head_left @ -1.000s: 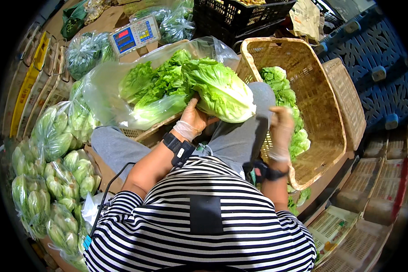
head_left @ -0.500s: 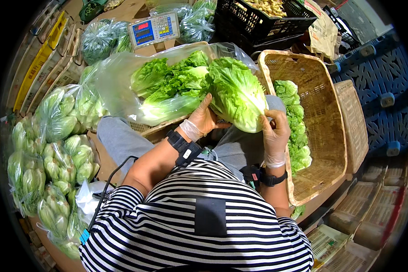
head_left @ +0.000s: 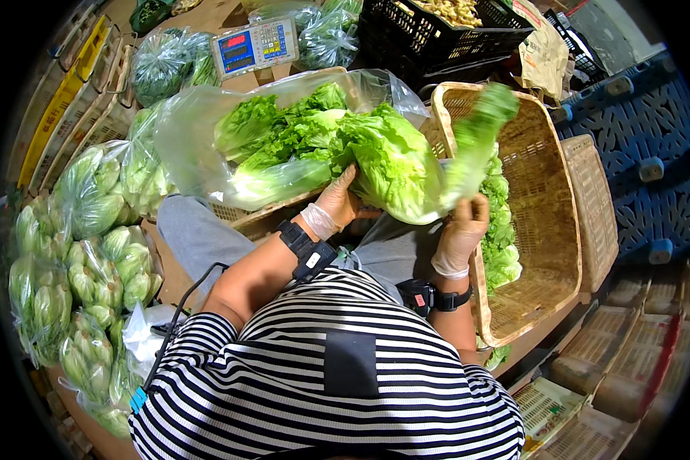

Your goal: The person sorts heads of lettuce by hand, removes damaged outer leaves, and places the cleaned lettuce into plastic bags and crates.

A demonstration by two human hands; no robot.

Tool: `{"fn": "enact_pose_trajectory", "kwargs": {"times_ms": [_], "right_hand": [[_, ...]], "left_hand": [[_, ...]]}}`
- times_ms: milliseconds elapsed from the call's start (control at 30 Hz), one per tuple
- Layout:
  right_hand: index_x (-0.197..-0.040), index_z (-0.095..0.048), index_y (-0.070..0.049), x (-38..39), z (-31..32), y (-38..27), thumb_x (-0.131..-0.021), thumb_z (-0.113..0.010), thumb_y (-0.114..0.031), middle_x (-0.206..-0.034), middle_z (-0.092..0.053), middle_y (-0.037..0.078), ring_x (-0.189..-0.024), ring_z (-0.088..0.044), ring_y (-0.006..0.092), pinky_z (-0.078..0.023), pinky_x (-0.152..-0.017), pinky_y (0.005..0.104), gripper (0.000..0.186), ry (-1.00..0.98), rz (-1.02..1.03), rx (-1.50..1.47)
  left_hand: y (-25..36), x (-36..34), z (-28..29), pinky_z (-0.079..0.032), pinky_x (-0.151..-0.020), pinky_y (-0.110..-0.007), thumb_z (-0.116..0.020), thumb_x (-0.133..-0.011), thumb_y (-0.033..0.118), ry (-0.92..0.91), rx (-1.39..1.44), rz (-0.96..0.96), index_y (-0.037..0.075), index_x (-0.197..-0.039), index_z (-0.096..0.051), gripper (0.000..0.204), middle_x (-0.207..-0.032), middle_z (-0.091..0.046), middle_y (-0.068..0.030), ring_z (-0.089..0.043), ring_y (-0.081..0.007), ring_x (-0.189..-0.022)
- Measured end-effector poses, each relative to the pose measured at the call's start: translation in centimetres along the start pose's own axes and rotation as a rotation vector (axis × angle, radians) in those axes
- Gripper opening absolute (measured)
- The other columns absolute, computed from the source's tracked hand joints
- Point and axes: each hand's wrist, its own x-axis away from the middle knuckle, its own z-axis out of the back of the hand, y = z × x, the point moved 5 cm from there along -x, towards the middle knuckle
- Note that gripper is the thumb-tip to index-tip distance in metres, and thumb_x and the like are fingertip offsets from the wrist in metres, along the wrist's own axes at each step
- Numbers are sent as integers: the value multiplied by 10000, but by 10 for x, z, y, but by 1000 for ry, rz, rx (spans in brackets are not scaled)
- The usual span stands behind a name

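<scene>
My left hand [head_left: 337, 205], in a thin clear glove, is closed round the underside of a leafy green lettuce head [head_left: 395, 165] above my lap. At the pale base of this head, my right hand [head_left: 461, 236], also gloved, pinches a single lettuce leaf [head_left: 477, 146]. The leaf stands away from the head, its green tip up and blurred; whether its foot is still attached I cannot tell. Beyond my left hand, more lettuce heads [head_left: 287, 142] lie in a large open clear plastic bag [head_left: 188, 157], which rests over a crate.
At the right a tan plastic basket [head_left: 548, 230] has a row of lettuce [head_left: 498, 230] along its near left side. Bagged lettuces [head_left: 92, 276] are heaped at the left. Farther back are a digital scale [head_left: 254, 47], a black crate [head_left: 437, 42] and blue plastic pallets [head_left: 655, 169].
My right hand has drawn a leaf outward from the lettuce head, and it now sticks up to the right over the tan basket's edge. My left hand keeps its hold.
</scene>
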Motion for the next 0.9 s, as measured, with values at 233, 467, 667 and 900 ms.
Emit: {"fn": "enact_pose_trajectory", "kwargs": {"times_ms": [233,467,667,900], "right_hand": [[-1036,-662,-68,-7,68,-144,-891,-620,-189,-908,-640,11,-803,-584,97,-463,-749,260,193,69,351,-646],[-1035,-642,-34,19,2,-156,-882,-618,-155,-857,-619,41,-785,-568,137,-457,-729,276,197,-402,752,307],[-1026,-622,5,8,-24,-52,-868,-622,-116,-802,-600,72,-758,-553,183,-452,-689,278,199,-167,383,734],[-1035,-627,-10,1,-2,-51,-876,-617,-126,-844,-622,77,-800,-572,188,-462,-716,269,197,-64,340,612]], "left_hand": [[-6,-6,14,-472,-910,-497,-542,-807,692,90,13,21,193,-1405,-374,796,-1370,-490,-57,-505,-262,-1222],[26,-14,-17,-501,-814,-511,-647,-777,630,182,-134,20,197,-1367,-420,766,-1355,-491,-69,-561,-289,-1123],[62,14,-40,-545,-648,-330,-643,-790,622,-6,-206,-11,119,-1327,-437,764,-1170,-559,-114,-631,-238,-937],[32,-8,-35,-459,-962,-466,-734,-786,460,-78,-19,-139,164,-1370,-416,727,-1355,-472,-75,-538,-273,-1152]]}}
